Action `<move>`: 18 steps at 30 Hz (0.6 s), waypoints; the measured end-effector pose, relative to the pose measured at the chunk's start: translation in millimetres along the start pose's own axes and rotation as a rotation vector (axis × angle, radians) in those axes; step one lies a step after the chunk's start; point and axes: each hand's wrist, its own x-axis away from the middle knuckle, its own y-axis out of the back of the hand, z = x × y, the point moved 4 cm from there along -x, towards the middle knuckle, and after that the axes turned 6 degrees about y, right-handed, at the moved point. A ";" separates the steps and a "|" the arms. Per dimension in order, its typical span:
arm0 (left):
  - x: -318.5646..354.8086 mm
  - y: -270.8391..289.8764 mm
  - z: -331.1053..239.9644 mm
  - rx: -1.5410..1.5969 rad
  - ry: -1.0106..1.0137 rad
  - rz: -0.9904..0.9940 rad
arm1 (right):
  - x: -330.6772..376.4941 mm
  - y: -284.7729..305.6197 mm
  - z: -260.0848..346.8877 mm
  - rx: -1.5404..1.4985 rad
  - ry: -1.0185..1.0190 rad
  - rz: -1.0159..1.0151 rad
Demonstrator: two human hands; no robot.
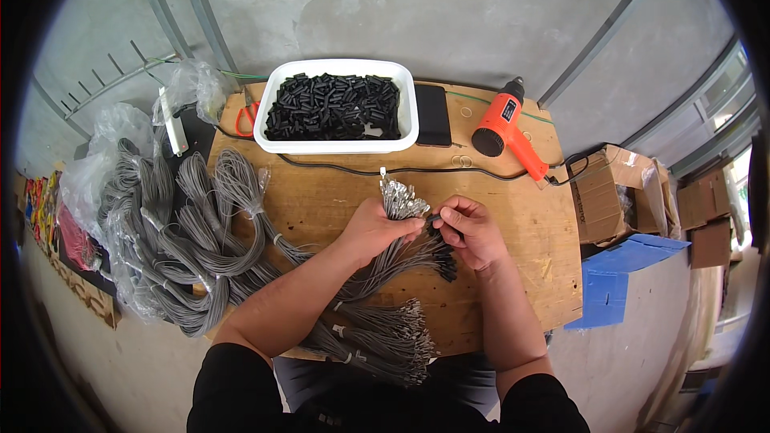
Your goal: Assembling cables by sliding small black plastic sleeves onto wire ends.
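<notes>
My left hand (375,231) is closed round a bundle of thin grey wires, whose silvery metal ends (403,199) fan out above the fist. Between thumb and fingers, my right hand (472,231) pinches a short black sleeve (434,218) close beside those ends. I cannot tell whether a wire runs into that sleeve. Below the right hand, several wires end in black sleeves (445,263). Another bundle of grey wires with bare metal tips (405,337) lies at the table's near edge. A white tub (337,146) full of loose black sleeves stands at the back.
Coiled grey wire bundles (180,232) and see-through plastic bags (112,192) crowd the left side. An orange heat gun (501,128) lies back right, its black cord (361,168) crossing the table (529,232). Red-handled scissors (246,119) lie by the tub. Cardboard boxes (601,200) stand right.
</notes>
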 end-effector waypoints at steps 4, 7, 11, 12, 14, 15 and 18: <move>-0.3 3.0 5.3 0.000 -0.003 0.003 | -5.7 15.5 6.9 -0.213 0.011 -0.039; -1.1 2.3 5.5 -0.083 -0.047 -0.099 | -10.0 39.2 9.8 -0.482 0.105 -0.195; -0.7 5.1 5.1 -0.139 -0.038 -0.084 | -11.5 40.2 8.6 -0.499 0.166 -0.249; -0.4 5.1 4.7 -0.125 -0.039 -0.089 | -10.9 37.6 9.8 -0.440 0.173 -0.235; 1.0 3.7 3.7 -0.096 -0.022 -0.093 | -9.5 29.7 11.4 -0.382 0.180 -0.221; 1.2 3.6 3.8 -0.066 -0.006 -0.099 | -8.6 24.5 11.6 -0.348 0.177 -0.234; 0.2 2.9 3.2 -0.061 0.023 -0.039 | -5.1 20.6 13.3 -0.245 0.164 -0.177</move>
